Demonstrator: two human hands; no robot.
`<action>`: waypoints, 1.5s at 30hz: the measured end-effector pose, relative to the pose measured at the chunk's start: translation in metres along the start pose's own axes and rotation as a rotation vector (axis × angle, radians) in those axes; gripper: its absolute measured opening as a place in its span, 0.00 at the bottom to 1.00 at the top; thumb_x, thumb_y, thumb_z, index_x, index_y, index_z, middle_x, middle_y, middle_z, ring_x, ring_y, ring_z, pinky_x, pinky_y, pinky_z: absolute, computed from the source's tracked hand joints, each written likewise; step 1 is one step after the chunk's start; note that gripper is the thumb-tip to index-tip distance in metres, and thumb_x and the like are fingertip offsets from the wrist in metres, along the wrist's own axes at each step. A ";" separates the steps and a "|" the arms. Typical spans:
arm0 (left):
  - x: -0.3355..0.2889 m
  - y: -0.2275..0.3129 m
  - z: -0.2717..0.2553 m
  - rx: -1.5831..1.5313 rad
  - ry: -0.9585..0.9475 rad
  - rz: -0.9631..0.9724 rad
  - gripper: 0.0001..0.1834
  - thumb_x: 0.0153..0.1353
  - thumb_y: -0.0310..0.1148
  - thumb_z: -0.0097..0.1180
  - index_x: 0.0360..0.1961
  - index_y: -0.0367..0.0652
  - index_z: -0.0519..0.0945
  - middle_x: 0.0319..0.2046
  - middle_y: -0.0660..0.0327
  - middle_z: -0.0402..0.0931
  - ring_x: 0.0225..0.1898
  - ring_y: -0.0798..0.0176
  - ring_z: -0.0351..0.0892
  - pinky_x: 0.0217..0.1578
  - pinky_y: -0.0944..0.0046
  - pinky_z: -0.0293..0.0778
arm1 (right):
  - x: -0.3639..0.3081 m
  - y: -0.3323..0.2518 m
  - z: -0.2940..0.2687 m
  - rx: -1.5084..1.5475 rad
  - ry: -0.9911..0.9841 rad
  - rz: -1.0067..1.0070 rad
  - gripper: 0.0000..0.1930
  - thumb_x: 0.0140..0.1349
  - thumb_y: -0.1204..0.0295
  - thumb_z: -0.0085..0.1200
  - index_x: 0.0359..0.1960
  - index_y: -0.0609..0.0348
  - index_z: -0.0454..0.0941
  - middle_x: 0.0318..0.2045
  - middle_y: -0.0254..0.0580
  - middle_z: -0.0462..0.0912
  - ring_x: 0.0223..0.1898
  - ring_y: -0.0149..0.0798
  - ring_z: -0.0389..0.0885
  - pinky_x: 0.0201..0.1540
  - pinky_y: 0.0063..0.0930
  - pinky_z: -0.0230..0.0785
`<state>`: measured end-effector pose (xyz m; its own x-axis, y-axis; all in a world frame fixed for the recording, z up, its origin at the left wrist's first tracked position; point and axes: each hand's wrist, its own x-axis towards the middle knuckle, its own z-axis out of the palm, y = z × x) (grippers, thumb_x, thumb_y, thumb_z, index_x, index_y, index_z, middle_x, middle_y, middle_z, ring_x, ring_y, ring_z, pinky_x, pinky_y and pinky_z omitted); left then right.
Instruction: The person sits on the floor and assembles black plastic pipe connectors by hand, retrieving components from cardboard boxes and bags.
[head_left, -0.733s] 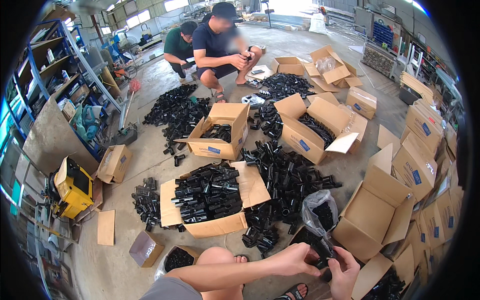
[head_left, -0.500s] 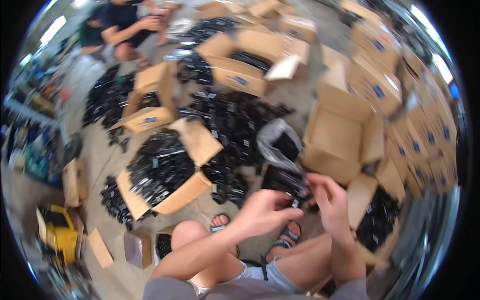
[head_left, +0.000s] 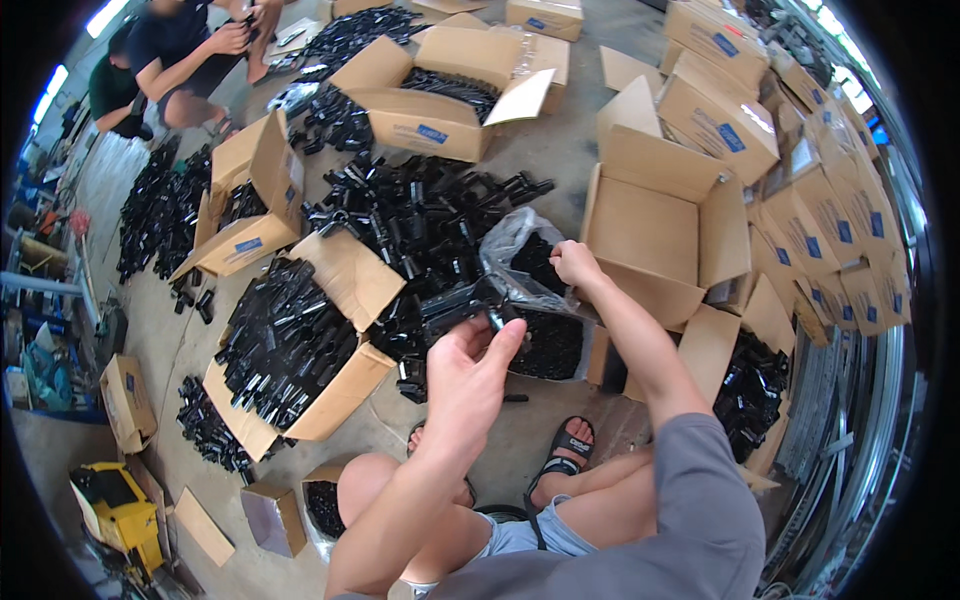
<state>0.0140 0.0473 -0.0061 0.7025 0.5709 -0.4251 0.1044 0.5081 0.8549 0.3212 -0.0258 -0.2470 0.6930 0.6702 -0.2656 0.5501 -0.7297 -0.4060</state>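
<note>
My left hand (head_left: 466, 375) is closed around a black plastic part (head_left: 450, 308), holding it above the floor between my knees and the heap. Something small and shiny shows at the part's end by my thumb. My right hand (head_left: 577, 265) is at the edge of a clear plastic bag (head_left: 503, 250) with small black pieces in it. Its fingers are curled together, and whatever they pinch is hidden. Just under the bag stands an open box (head_left: 592, 350) filled with small black pieces. A large heap of black plastic parts (head_left: 400, 215) lies beyond my left hand.
An open carton (head_left: 640, 235) stands right of the bag. Another carton (head_left: 335, 405), full of black parts, is at left. Stacked cartons (head_left: 820, 225) line the right side, beside metal profiles (head_left: 845, 420). Two people sit at the far left. A yellow case (head_left: 125, 515) is at lower left.
My hands were close together over the small box. Now my right hand has moved up to the plastic bag, while my left hand has gone left with the black part. The view has shifted.
</note>
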 end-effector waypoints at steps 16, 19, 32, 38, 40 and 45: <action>-0.001 0.025 -0.003 -0.104 0.030 0.037 0.16 0.62 0.30 0.69 0.48 0.33 0.83 0.42 0.64 0.84 0.41 0.75 0.78 0.47 0.71 0.73 | 0.029 -0.022 0.070 -0.191 0.196 0.287 0.12 0.71 0.72 0.45 0.49 0.66 0.77 0.43 0.60 0.85 0.47 0.58 0.85 0.49 0.52 0.79; -0.001 0.026 -0.004 -0.119 0.038 0.052 0.15 0.62 0.30 0.69 0.46 0.34 0.83 0.40 0.65 0.83 0.40 0.76 0.77 0.45 0.72 0.72 | 0.021 -0.038 0.049 -0.107 0.245 0.287 0.12 0.68 0.69 0.53 0.46 0.65 0.76 0.41 0.63 0.85 0.45 0.62 0.85 0.49 0.56 0.77; -0.020 0.035 -0.008 -0.098 -0.075 0.158 0.16 0.63 0.32 0.68 0.50 0.39 0.84 0.34 0.74 0.83 0.24 0.85 0.63 0.23 0.77 0.54 | -0.182 -0.150 -0.151 1.458 -0.139 0.169 0.08 0.71 0.77 0.55 0.49 0.65 0.75 0.38 0.42 0.81 0.41 0.38 0.85 0.48 0.29 0.83; -0.033 0.039 -0.008 -0.159 -0.223 0.154 0.16 0.63 0.25 0.67 0.51 0.33 0.83 0.40 0.64 0.85 0.38 0.79 0.79 0.38 0.76 0.73 | -0.255 -0.178 -0.184 1.606 -0.165 -0.113 0.07 0.68 0.79 0.58 0.46 0.63 0.79 0.39 0.39 0.84 0.46 0.34 0.85 0.52 0.28 0.79; -0.040 0.042 -0.001 -0.154 -0.228 0.162 0.16 0.62 0.25 0.67 0.51 0.35 0.83 0.37 0.67 0.84 0.35 0.80 0.76 0.35 0.77 0.70 | -0.262 -0.184 -0.186 1.453 -0.107 -0.141 0.08 0.68 0.78 0.58 0.47 0.64 0.79 0.39 0.37 0.84 0.45 0.31 0.83 0.51 0.25 0.77; -0.044 0.035 -0.005 -0.058 -0.241 0.197 0.16 0.62 0.24 0.67 0.51 0.38 0.84 0.28 0.75 0.79 0.27 0.83 0.68 0.27 0.76 0.60 | -0.278 -0.191 -0.190 1.190 0.055 -0.316 0.08 0.70 0.75 0.57 0.48 0.63 0.80 0.39 0.31 0.82 0.40 0.22 0.77 0.45 0.19 0.70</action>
<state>-0.0174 0.0430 0.0407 0.8525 0.4961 -0.1644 -0.0857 0.4430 0.8924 0.1123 -0.0984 0.0703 0.6415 0.7670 0.0143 -0.0499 0.0604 -0.9969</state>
